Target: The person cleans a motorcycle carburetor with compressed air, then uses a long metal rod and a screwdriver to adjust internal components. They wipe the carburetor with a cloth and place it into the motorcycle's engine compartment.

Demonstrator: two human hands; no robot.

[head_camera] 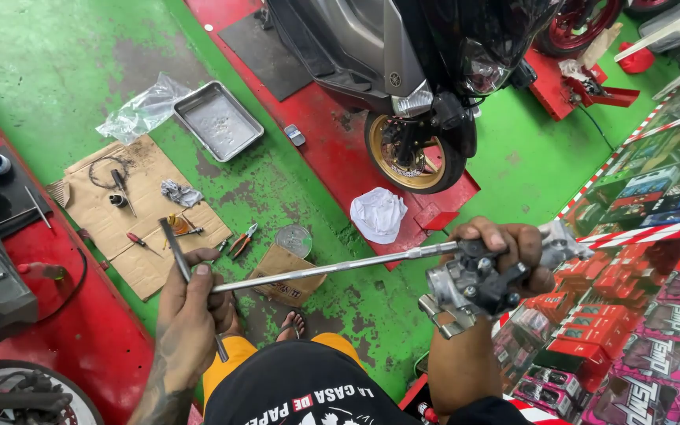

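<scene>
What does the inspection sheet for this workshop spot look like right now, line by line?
Surface: green and red painted floor, stained.
Job's things: grey metal engine part in the right hand; long T-handle wrench reaching it, handle in the left hand.
Clutter: cardboard sheet with screwdriver; pliers; metal tray; white rag; plastic bag; small box.
Grip: both hands closed on their items.
Cables: dark wire loop on the cardboard.
Surroundings: scooter front wheel; glass display case of boxed parts.
</scene>
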